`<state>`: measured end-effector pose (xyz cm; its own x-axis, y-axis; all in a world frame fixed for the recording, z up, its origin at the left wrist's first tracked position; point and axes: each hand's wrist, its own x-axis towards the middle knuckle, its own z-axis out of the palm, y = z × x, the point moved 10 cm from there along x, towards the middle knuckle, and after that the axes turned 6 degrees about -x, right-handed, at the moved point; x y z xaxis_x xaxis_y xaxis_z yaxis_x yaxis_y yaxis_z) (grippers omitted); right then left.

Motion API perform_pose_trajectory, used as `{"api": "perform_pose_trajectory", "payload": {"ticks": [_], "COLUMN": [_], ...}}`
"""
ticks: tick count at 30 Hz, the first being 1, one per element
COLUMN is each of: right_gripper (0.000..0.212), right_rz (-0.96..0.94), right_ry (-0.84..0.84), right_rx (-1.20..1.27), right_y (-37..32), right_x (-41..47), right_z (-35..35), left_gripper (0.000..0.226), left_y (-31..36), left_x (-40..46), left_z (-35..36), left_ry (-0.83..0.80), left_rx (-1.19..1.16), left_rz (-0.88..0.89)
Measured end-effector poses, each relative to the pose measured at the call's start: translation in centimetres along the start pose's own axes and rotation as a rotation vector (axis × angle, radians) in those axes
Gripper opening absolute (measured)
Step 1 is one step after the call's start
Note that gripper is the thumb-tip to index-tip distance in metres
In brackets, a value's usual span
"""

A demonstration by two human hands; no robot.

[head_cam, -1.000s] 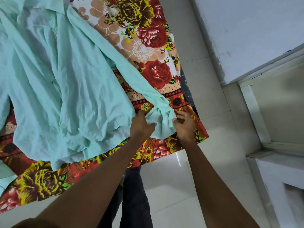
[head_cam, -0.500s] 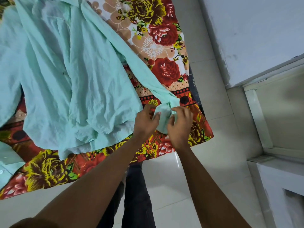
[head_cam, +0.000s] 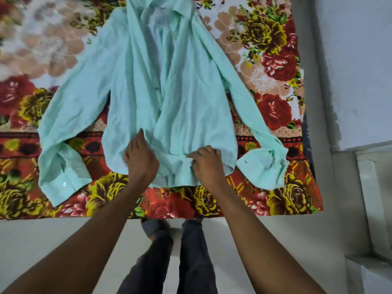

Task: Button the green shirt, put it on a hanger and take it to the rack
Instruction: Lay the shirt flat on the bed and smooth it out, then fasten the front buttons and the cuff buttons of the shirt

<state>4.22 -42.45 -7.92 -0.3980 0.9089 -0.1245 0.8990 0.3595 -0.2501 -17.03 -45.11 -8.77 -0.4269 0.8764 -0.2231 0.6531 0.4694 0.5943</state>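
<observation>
Head: both hands on green shirt [head_cam: 169, 85] hem; L [head_cam: 141, 158] flat, R [head_cam: 206, 164] pinching

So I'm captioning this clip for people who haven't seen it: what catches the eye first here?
A pale mint-green long-sleeved shirt lies spread face-up, sleeves splayed, across a loud red-and-yellow floral blanket. At its near hem the left hand presses flat on the cloth while the right hand bunches the hem in its fingers.

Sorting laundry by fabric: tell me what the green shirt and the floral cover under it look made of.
Green shirt: thin woven cloth, likely cotton or a blend; matte, finely creased. Floral cover: thicker printed fabric, perhaps a plush blanket; soft, slightly fuzzy look.
</observation>
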Motion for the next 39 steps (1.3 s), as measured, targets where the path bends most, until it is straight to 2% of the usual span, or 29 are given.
{"api": "perform_pose_trajectory", "payload": {"ticks": [2, 4, 7, 9, 11, 12, 15, 17, 19, 21, 23, 28, 31, 33, 35, 37, 39], "right_gripper": [0.029, 0.037, 0.039, 0.038, 0.044, 0.047, 0.039, 0.039, 0.041, 0.022, 0.012, 0.010, 0.014, 0.017, 0.016, 0.014, 0.012], "right_rz": [0.058, 0.135, 0.196, 0.217, 0.247, 0.226, 0.075, 0.050, 0.061, 0.075, 0.076, 0.026, 0.127, 0.183, 0.184, 0.200, 0.237], "right_ry": [0.060, 0.094, 0.022, -0.029, -0.010, 0.014, 0.062, 0.005, -0.061, -0.074, -0.088, -0.197, -0.098, 0.077, 0.231, 0.255, 0.198], "right_rx": [-0.053, -0.082, -0.164, -0.229, -0.187, -0.143, -0.044, -0.025, -0.057, -0.046, -0.005, -0.009, -0.033, 0.037, 0.179, 0.344, 0.475], "right_y": [1.1, 2.9, 3.5, 3.3, 2.4, 1.2, -3.6, -5.2, -5.4, -5.2, -5.1, -4.3, -2.9, -2.9, -4.0, -5.1, -5.7], "right_x": [-1.1, -2.9, -4.6, -4.6, -4.4, -4.2, -2.9, -2.1, -1.3, -0.9, -0.8, -1.8, -1.9, -1.8, -1.1, 0.5, 2.4], "right_z": [-0.6, -1.6, -1.7, -1.5, -2.0, -2.3, -2.3, -0.6, 1.0, 1.6, 1.7, 2.4, 0.8, -1.1, -2.3, -2.3, -1.0], "left_gripper": [0.067, 0.063, 0.054, 0.035, 0.010, 0.006, 0.013, 0.014, 0.012, 0.010, 0.009, 0.000, 0.012, 0.015, 0.014, 0.011, 0.010], "left_y": [-2.1, -3.1, -4.0, -3.8, -3.2, -2.8, -2.0, -1.6, -1.2, -1.2, -2.0, -4.2, -4.9, -3.8, -1.1, 1.6, 2.3], "left_x": [-0.3, -0.7, -1.0, -0.8, -0.3, -0.2, 0.1, -0.2, -0.8, -1.5, -1.9, -2.7, -2.7, -3.1, -3.3, -2.6, -1.1], "left_z": [0.3, 0.5, 0.1, -0.2, -1.0, -1.5, -2.4, -2.9, -3.5, -4.3, -4.8, -4.9, -6.2, -7.4, -6.9, -4.7, -2.3], "left_ry": [-0.110, -0.175, -0.215, -0.203, -0.150, -0.120, -0.071, -0.057, -0.062, -0.053, -0.040, -0.057, 0.024, 0.155, 0.214, 0.149, 0.064], "left_rx": [0.066, 0.122, 0.078, 0.064, 0.050, 0.048, 0.031, 0.006, -0.004, 0.009, 0.035, 0.146, 0.143, 0.073, 0.008, -0.079, -0.189], "left_rz": [0.111, 0.202, 0.236, 0.267, 0.303, 0.313, 0.348, 0.380, 0.439, 0.494, 0.513, 0.588, 0.464, 0.394, 0.436, 0.452, 0.313]}}
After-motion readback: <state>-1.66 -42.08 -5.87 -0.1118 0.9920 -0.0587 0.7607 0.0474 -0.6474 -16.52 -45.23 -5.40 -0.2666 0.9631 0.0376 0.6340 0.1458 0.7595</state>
